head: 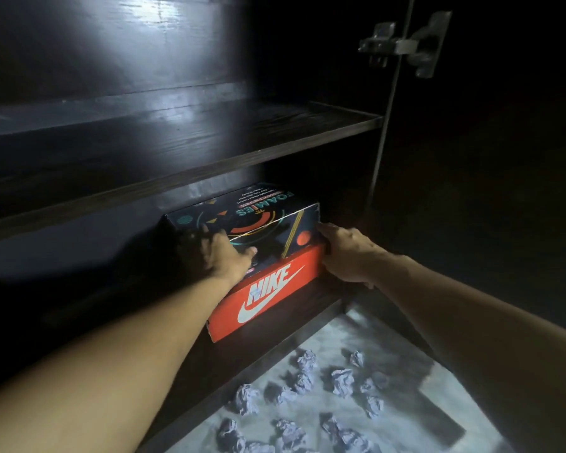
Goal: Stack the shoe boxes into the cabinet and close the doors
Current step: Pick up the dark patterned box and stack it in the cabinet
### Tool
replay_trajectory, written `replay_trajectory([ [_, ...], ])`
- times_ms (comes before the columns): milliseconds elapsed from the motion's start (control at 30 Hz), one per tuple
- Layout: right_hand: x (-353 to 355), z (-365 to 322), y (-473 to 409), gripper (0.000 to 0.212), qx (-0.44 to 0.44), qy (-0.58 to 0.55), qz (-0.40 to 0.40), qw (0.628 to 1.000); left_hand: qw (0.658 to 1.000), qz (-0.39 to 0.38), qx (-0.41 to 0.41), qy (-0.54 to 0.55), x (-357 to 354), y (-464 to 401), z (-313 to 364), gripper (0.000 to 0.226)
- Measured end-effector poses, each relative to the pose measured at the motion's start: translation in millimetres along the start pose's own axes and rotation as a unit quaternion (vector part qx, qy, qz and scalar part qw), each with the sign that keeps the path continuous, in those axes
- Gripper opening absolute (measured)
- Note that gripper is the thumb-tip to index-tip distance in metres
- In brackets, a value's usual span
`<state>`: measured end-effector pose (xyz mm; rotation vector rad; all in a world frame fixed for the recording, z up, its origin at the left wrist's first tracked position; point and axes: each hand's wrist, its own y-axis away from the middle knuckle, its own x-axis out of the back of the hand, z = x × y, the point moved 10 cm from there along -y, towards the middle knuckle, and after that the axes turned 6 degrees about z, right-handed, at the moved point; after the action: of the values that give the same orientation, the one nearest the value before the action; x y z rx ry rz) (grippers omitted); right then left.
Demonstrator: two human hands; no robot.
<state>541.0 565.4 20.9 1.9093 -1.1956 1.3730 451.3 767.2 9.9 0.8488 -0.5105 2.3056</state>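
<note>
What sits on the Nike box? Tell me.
A dark Foamies box lies on the orange Nike box, with both hands, left and right, on its sides. Both boxes' contents are hidden.

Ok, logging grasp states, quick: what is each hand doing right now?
Left hand: grips the left end of the dark patterned box, fingers curled on it.
Right hand: holds the box's right end, above the orange Nike box.
</note>
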Motion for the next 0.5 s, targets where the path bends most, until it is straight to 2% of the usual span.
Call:
replay_trajectory([
  [100, 45, 29, 44, 0.036, -0.012, 0.014, 0.005, 1.0, 0.996, -0.077, -0.05, -0.012, -25, 31, 42, 0.052],
  [167, 74, 48, 79, 0.038, -0.021, 0.021, 0.001, 1.0, 0.976, -0.191, -0.1, -0.038, -50, 66, 77, 0.041],
  [233, 101, 70, 115, 0.05, -0.049, 0.032, -0.001, 0.998, 0.933, -0.317, -0.153, -0.076, -72, 120, 117, 0.039],
  [300, 123, 95, 152, 0.062, -0.081, 0.05, -0.008, 0.995, 0.892, -0.392, -0.196, -0.11, -85, 175, 153, 0.05],
  [400, 155, 133, 217, 0.065, -0.13, 0.071, -0.023, 0.989, 0.844, -0.441, -0.27, -0.14, -99, 254, 204, 0.068],
  [467, 175, 158, 267, 0.062, -0.169, 0.07, -0.029, 0.983, 0.812, -0.471, -0.311, -0.148, -109, 308, 231, 0.071],
  [500, 185, 171, 293, 0.062, -0.188, 0.069, -0.025, 0.979, 0.794, -0.486, -0.333, -0.15, -113, 336, 244, 0.066],
])
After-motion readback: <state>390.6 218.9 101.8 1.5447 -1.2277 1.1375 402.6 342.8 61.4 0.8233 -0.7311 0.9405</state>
